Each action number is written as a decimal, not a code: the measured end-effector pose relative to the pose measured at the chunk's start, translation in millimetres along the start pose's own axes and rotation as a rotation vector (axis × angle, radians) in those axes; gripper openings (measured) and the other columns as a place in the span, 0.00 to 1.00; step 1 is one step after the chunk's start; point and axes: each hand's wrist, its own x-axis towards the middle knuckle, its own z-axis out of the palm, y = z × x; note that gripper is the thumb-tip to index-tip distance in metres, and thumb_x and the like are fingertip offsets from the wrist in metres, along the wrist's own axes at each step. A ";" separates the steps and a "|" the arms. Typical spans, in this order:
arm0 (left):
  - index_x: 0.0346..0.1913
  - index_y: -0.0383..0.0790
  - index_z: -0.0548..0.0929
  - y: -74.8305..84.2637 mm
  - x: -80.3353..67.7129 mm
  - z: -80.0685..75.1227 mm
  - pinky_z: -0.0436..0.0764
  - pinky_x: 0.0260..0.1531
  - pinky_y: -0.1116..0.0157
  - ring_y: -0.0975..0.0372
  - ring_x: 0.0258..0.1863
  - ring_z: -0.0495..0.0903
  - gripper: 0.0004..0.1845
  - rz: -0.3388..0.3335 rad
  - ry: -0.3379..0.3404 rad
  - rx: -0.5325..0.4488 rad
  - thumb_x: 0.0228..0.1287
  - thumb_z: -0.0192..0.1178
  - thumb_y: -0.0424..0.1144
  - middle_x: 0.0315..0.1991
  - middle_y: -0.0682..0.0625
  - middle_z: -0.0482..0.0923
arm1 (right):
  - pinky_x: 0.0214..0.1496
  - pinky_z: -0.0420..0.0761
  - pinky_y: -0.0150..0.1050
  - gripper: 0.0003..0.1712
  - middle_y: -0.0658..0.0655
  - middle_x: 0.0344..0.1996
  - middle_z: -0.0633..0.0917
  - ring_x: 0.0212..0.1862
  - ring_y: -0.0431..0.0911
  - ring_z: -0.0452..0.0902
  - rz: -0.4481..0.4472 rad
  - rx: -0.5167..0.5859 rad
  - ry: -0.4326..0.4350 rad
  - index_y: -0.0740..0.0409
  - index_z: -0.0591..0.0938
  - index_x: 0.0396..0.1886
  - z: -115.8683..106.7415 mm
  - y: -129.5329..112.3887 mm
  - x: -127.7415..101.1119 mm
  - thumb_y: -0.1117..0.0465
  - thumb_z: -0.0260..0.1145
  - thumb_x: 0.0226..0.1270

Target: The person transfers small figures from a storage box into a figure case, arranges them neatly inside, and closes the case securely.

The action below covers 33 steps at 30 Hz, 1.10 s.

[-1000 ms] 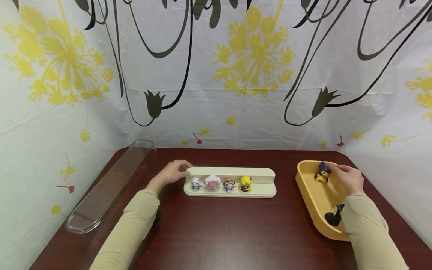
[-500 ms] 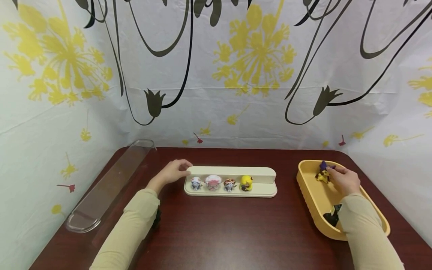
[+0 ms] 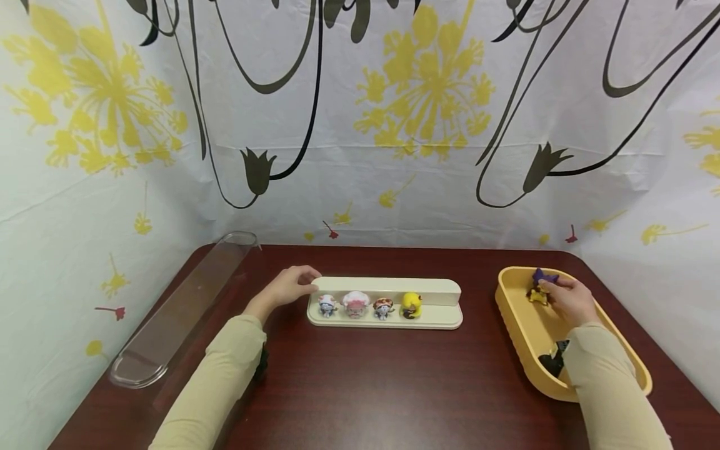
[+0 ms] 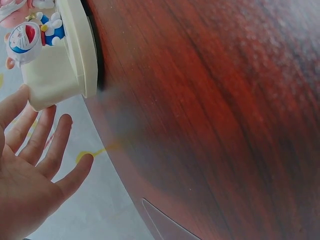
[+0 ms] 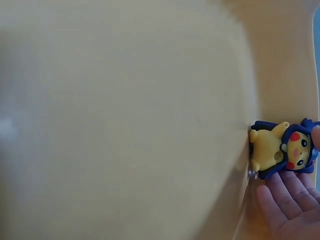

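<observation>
Leftmost, a clear plastic cover [image 3: 180,312] lies lengthwise on the dark worktop [image 3: 360,381], unmoved over the last second. Left hand [image 3: 288,289]: fingers straight and relaxed, holding nothing, tips resting against the left end of the cream display stand [image 3: 433,289]; same place as a second ago. Stand: four small figurines in a row, a white-and-blue one [image 3: 326,305], a pink-and-white one [image 3: 355,304], a brown-capped one [image 3: 382,307], a yellow one [image 3: 410,305]; none shifted. Yellow tray [image 3: 514,325]: at the right edge of the worktop. Right hand [image 3: 568,300]: its grip now closes round the purple-hatted yellow figurine [image 3: 539,289] at the tray's far end, having crept slightly further in. Judgement: the figurine is secured, not yet lifted clear of the tray.
</observation>
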 end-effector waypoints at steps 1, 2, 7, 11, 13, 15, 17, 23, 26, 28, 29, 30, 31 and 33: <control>0.46 0.36 0.77 0.0 -0.1 -0.1 0.71 0.43 0.57 0.55 0.43 0.74 0.13 0.000 0.000 0.000 0.58 0.59 0.36 0.39 0.47 0.76 | 0.33 0.75 0.32 0.43 0.73 0.51 0.63 0.28 0.31 0.70 -0.003 -0.007 0.002 0.81 0.51 0.60 0.4 -0.3 -0.1 0.50 0.56 0.61; 0.46 0.36 0.77 -0.2 0.0 0.1 0.70 0.44 0.57 0.55 0.43 0.74 0.13 -0.003 0.001 0.000 0.58 0.59 0.36 0.40 0.47 0.76 | 0.33 0.75 0.32 0.43 0.74 0.51 0.63 0.28 0.30 0.70 -0.007 -0.011 0.005 0.82 0.51 0.60 0.8 -0.7 -0.2 0.51 0.56 0.62; 0.46 0.36 0.77 -1.3 0.8 0.5 0.70 0.44 0.57 0.55 0.43 0.74 0.13 -0.013 0.005 0.006 0.58 0.58 0.36 0.40 0.47 0.76 | 0.31 0.75 0.31 0.41 0.67 0.44 0.71 0.28 0.30 0.70 -0.038 -0.049 0.012 0.81 0.56 0.58 1.5 -2.1 -0.7 0.51 0.57 0.61; 0.45 0.37 0.77 -1.0 0.3 -0.5 0.70 0.45 0.57 0.55 0.43 0.74 0.13 -0.011 0.003 -0.015 0.58 0.59 0.37 0.39 0.47 0.76 | 0.30 0.75 0.33 0.34 0.52 0.32 0.75 0.27 0.33 0.72 -0.082 -0.077 0.005 0.77 0.63 0.54 0.1 -1.9 -1.7 0.51 0.58 0.61; 0.44 0.37 0.78 -2.3 0.0 -1.1 0.71 0.42 0.58 0.56 0.41 0.74 0.13 0.021 0.003 -0.016 0.57 0.59 0.39 0.38 0.47 0.76 | 0.29 0.75 0.34 0.31 0.49 0.30 0.74 0.27 0.35 0.72 -0.092 -0.096 0.003 0.74 0.66 0.50 -0.6 -1.8 -3.0 0.50 0.58 0.61; 0.43 0.37 0.78 -2.0 -0.9 -1.7 0.71 0.42 0.58 0.56 0.41 0.74 0.13 0.032 0.000 -0.017 0.57 0.59 0.40 0.37 0.47 0.76 | 0.29 0.75 0.35 0.29 0.53 0.31 0.75 0.27 0.37 0.72 -0.096 -0.122 0.002 0.73 0.67 0.47 -1.1 -1.8 -4.3 0.50 0.58 0.60; 0.43 0.37 0.78 -2.6 -0.5 -1.4 0.71 0.42 0.57 0.56 0.41 0.74 0.13 0.037 -0.002 -0.019 0.57 0.59 0.40 0.37 0.48 0.76 | 0.30 0.75 0.35 0.29 0.57 0.33 0.75 0.28 0.39 0.73 -0.094 -0.155 0.001 0.72 0.67 0.46 -1.5 -2.7 -6.1 0.49 0.58 0.60; 0.45 0.36 0.77 -0.3 0.6 0.4 0.70 0.44 0.57 0.56 0.42 0.74 0.12 -0.005 0.005 -0.006 0.58 0.58 0.36 0.38 0.48 0.76 | 0.27 0.72 0.36 0.29 0.61 0.30 0.77 0.30 0.47 0.73 -0.096 -0.292 0.002 0.68 0.69 0.38 -2.7 -8.8 -12.6 0.44 0.58 0.58; 0.45 0.37 0.77 -0.1 0.9 0.7 0.70 0.44 0.57 0.56 0.42 0.74 0.12 -0.013 0.007 0.009 0.58 0.58 0.36 0.39 0.48 0.76 | 0.26 0.70 0.36 0.28 0.61 0.29 0.77 0.30 0.50 0.73 -0.115 -0.334 -0.012 0.67 0.69 0.35 -3.2 -12.2 -15.2 0.43 0.58 0.58; 0.45 0.37 0.77 -0.1 1.1 0.7 0.71 0.44 0.57 0.56 0.42 0.74 0.13 -0.014 0.005 0.010 0.58 0.58 0.36 0.39 0.48 0.76 | 0.26 0.70 0.37 0.28 0.62 0.30 0.77 0.31 0.51 0.73 -0.124 -0.348 -0.020 0.68 0.68 0.36 -3.6 -14.3 -15.8 0.43 0.58 0.58; 0.45 0.37 0.77 0.2 0.9 0.6 0.71 0.43 0.57 0.56 0.42 0.74 0.13 -0.015 0.005 0.009 0.58 0.59 0.36 0.39 0.48 0.76 | 0.27 0.70 0.38 0.29 0.63 0.31 0.77 0.32 0.52 0.73 -0.142 -0.363 -0.033 0.69 0.67 0.37 -3.9 -15.5 -16.0 0.43 0.57 0.59; 0.45 0.37 0.77 0.3 0.8 0.5 0.71 0.43 0.57 0.56 0.42 0.74 0.12 -0.017 0.006 0.007 0.58 0.59 0.36 0.39 0.48 0.76 | 0.27 0.70 0.38 0.30 0.63 0.32 0.76 0.32 0.52 0.72 -0.149 -0.371 -0.031 0.69 0.67 0.38 -4.0 -16.7 -15.8 0.43 0.57 0.59; 0.45 0.37 0.77 0.5 0.6 0.5 0.71 0.43 0.57 0.56 0.42 0.74 0.12 -0.019 0.006 0.006 0.58 0.59 0.36 0.39 0.48 0.76 | 0.27 0.69 0.38 0.31 0.64 0.32 0.76 0.32 0.52 0.71 -0.159 -0.385 -0.026 0.69 0.67 0.39 -4.3 -17.7 -15.5 0.43 0.57 0.59; 0.45 0.37 0.77 0.9 0.2 0.4 0.70 0.44 0.57 0.56 0.42 0.74 0.12 -0.021 0.006 0.003 0.57 0.59 0.36 0.38 0.48 0.76 | 0.28 0.68 0.38 0.32 0.65 0.34 0.75 0.33 0.53 0.69 -0.179 -0.408 -0.015 0.70 0.66 0.41 -5.0 -20.6 -15.6 0.42 0.57 0.58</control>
